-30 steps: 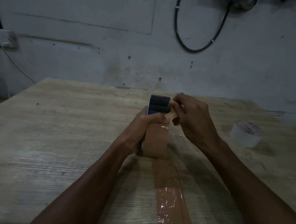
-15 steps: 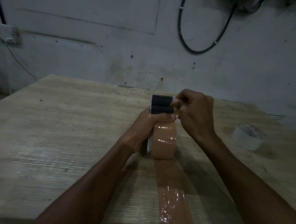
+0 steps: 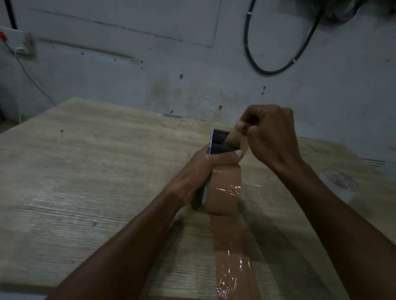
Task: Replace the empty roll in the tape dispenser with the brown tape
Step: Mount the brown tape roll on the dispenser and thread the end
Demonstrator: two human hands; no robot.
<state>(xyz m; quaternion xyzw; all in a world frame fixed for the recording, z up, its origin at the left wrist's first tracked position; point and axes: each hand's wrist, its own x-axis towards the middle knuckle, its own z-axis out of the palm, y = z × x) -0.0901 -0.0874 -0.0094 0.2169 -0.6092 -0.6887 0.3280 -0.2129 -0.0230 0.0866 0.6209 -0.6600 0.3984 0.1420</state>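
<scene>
The tape dispenser (image 3: 218,141) stands upright near the middle of the wooden table (image 3: 78,186), its dark toothed head on top. The brown tape roll (image 3: 225,193) sits in it, glossy and facing me. My left hand (image 3: 204,172) grips the dispenser from the left side, thumb across its front. My right hand (image 3: 267,135) pinches the loose brown tape end just right of the dispenser head, holding it raised above the roll. A strip of brown tape (image 3: 236,263) lies stuck flat on the table from the roll toward me.
A white, nearly empty roll (image 3: 340,185) lies on the table at the right, partly hidden behind my right forearm. A black cable loop (image 3: 269,69) hangs on the grey wall. A wall socket (image 3: 15,41) is at the far left.
My right hand has lifted up and to the right, drawing the tape end higher past the dispenser head. My left hand keeps its grip on the dispenser.
</scene>
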